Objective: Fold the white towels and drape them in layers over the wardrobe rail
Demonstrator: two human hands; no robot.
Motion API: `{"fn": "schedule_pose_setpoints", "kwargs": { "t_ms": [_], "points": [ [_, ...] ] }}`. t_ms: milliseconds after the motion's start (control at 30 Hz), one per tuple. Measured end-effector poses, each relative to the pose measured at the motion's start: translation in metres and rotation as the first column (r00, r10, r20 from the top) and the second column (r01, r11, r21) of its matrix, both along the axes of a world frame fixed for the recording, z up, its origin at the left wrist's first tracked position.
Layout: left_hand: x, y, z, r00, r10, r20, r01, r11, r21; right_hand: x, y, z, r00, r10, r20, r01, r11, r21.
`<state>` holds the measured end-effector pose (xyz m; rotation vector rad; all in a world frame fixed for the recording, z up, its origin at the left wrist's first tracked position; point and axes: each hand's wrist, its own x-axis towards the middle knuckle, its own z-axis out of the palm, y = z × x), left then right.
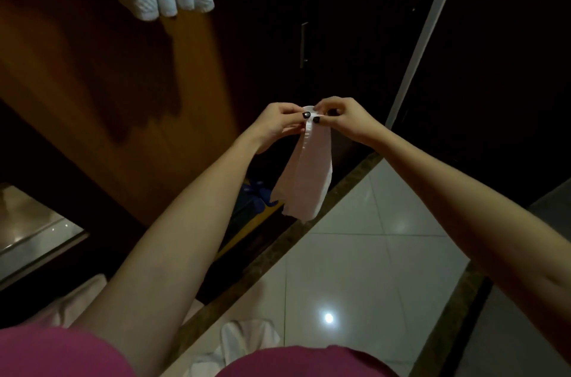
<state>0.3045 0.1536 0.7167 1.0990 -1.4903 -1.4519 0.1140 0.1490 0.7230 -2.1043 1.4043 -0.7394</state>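
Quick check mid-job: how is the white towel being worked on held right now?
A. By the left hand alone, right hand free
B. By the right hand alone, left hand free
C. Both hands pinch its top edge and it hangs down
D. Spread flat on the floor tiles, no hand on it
C: the left hand and right hand meet at the top edge of the white towel, both pinching it, and the rest hangs below them.
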Motion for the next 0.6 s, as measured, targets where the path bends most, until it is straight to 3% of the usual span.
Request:
{"fn": "schedule_pose_setpoints", "kwargs": {
  "t_ms": [233,333,400,600],
  "points": [
    [0.025,-0.036,0.011,0.983,0.149,0.103,-0.136,0.983,-0.122,0.029,-0.044,0.018,0.994,0.113,0.009,-0.113,0.994,0.006],
    [0.038,-0.049,0.018,0.957,0.26,0.131,-0.235,0.956,-0.178,0.035,-0.066,0.024,0.947,0.152,-0.284,-0.174,0.983,-0.052],
    [0.052,-0.058,0.018,0.931,0.34,0.134,-0.312,0.93,-0.194,0.032,-0.08,0.024,0.907,0.17,-0.386,-0.194,0.981,-0.024],
    [0.088,-0.07,0.013,0.82,0.543,0.18,-0.513,0.837,-0.189,0.036,-0.128,0.027,0.949,0.199,-0.244,-0.197,0.98,0.032]
  ]
}}
